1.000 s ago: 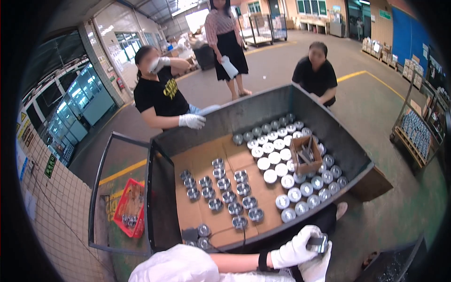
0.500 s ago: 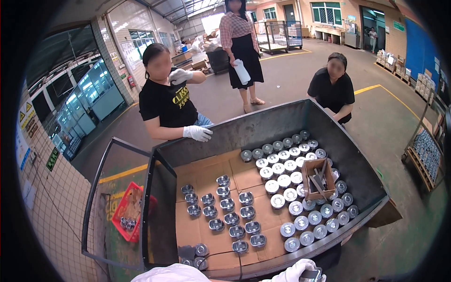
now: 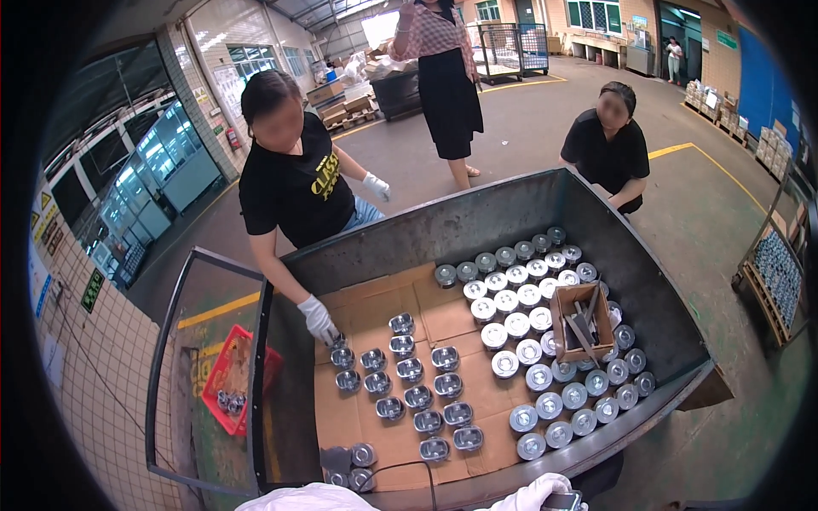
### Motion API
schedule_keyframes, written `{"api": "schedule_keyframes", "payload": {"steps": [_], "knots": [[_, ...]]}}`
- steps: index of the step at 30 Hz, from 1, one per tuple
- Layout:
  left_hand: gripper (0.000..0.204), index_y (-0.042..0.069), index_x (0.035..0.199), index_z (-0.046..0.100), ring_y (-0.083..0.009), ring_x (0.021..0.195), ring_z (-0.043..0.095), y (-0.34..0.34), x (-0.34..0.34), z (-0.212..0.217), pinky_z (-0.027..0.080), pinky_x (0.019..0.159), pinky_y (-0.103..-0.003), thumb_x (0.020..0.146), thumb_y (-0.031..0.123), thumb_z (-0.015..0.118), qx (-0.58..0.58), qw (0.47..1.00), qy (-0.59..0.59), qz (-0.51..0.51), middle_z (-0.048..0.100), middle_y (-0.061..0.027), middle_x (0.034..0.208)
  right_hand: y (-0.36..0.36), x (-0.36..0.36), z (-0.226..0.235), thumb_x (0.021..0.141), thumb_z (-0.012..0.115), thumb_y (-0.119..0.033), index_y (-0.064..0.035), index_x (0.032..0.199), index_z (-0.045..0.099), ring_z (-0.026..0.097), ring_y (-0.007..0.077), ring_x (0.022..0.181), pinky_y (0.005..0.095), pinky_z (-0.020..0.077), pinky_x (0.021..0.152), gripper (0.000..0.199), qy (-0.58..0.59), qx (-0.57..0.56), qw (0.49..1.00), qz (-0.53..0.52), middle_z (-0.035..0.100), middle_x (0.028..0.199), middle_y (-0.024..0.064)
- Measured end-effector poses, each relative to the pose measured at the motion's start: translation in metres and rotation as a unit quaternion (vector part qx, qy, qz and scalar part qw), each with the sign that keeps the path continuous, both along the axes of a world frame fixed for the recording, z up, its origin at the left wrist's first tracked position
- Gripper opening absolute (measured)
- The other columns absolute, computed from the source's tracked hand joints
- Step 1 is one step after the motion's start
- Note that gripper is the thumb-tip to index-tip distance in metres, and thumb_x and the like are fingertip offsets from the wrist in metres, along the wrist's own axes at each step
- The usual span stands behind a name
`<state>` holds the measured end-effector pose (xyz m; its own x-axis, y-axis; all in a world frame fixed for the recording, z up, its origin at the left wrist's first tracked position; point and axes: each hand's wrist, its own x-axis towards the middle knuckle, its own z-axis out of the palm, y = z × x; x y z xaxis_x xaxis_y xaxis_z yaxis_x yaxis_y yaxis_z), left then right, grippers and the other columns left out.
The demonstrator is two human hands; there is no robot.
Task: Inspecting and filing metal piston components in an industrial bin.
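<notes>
At the lower edge, my left hand (image 3: 538, 494) in a white glove is closed on a metal piston (image 3: 562, 501), which the picture's edge partly cuts off. The white sleeve (image 3: 307, 497) lies farther left along the same edge. My right hand does not show. Just beyond stands a dark metal bin (image 3: 503, 203) lined with brown cardboard (image 3: 366, 434). Pistons lying on their sides (image 3: 418, 397) form spaced rows at its left, while upright pistons (image 3: 516, 324) are packed at its right. A co-worker's gloved hand (image 3: 319, 320) touches a piston at the far left of the rows.
A cardboard box (image 3: 562, 307) with flat grey pieces sits on the right-hand pistons. Left of the bin are a metal frame (image 3: 170, 358) and a red basket (image 3: 228, 375). Beyond are a crouching person (image 3: 609, 149) and a standing person (image 3: 443, 94). A loaded trolley (image 3: 771, 281) stands right.
The co-worker on the left has leaned in and lowered a gloved hand from chest height and the rim to the pistons. The standing person has shifted and raised an arm. My left hand stays nearly still.
</notes>
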<state>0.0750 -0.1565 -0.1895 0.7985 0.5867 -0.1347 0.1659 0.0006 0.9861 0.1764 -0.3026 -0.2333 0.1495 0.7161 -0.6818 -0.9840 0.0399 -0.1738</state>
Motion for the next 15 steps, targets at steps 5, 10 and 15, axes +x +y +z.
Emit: {"api": "schedule_keyframes", "payload": {"steps": [5, 10, 15], "knots": [[0.056, 0.013, 0.125, 0.056, -0.0238, 0.106, 0.066, -0.002, 0.000, 0.002, 0.054, 0.091, -0.040, 0.074, 0.021, 0.079, -0.011, 1.000, 0.000, -0.003, 0.066, -0.0106, 0.110, 0.001, 0.000, -0.003, 0.101, 0.039, -0.065, -0.0193, 0.152, 0.042, 0.044, 0.0281, 0.140, 0.0481, 0.0335, 0.118, 0.068, 0.030, 0.021, 0.999, -0.005, 0.048, 0.152, 0.0092], [0.055, 0.013, 0.122, 0.057, -0.0240, 0.104, 0.066, -0.007, -0.002, 0.006, 0.054, 0.090, -0.039, 0.074, 0.024, 0.081, 0.007, 1.000, 0.007, 0.000, 0.066, -0.0104, 0.109, -0.004, -0.002, -0.002, 0.101, 0.039, -0.065, -0.0198, 0.152, 0.042, 0.043, 0.0290, 0.140, 0.0503, 0.0342, 0.118, 0.068, 0.007, -0.016, 1.000, -0.014, 0.047, 0.152, 0.0092], [0.053, 0.013, 0.121, 0.058, -0.0229, 0.102, 0.066, -0.017, -0.002, 0.012, 0.054, 0.088, -0.039, 0.075, 0.026, 0.082, 0.017, 1.000, 0.019, 0.004, 0.066, -0.0098, 0.108, -0.010, -0.006, 0.005, 0.102, 0.039, -0.063, -0.0195, 0.152, 0.042, 0.041, 0.0295, 0.142, 0.0516, 0.0322, 0.118, 0.066, -0.025, -0.032, 0.999, -0.021, 0.045, 0.154, 0.0100]]}}
